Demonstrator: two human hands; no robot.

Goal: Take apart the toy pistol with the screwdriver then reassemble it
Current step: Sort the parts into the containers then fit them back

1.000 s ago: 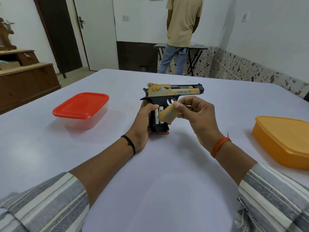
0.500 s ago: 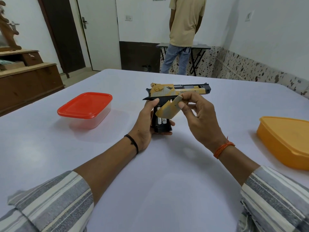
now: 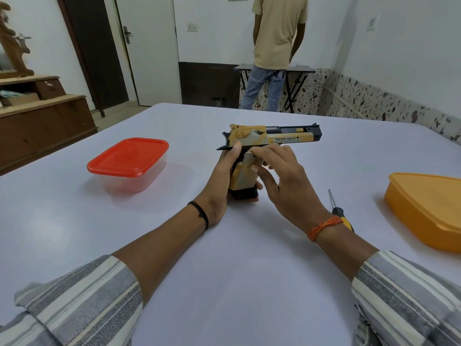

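Seen from the head camera: a left hand [image 3: 225,181] wraps around the grip of a yellow-and-black toy pistol [image 3: 272,136], held upright over a white table [image 3: 224,283]. The right hand [image 3: 284,176] presses a yellow grip cover [image 3: 243,174] against it with curled fingertips. A screwdriver [image 3: 336,208] lies just behind the right wrist.

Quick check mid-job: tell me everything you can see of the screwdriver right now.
The screwdriver lies flat on the white table, untouched, just beyond the right wrist, between the right hand and the orange container. A thin, dark metal shaft points away from the person; the handle looks like black and yellow plastic. The wrist and its orange thread band hide the handle's near end, and the tip is too small to identify.
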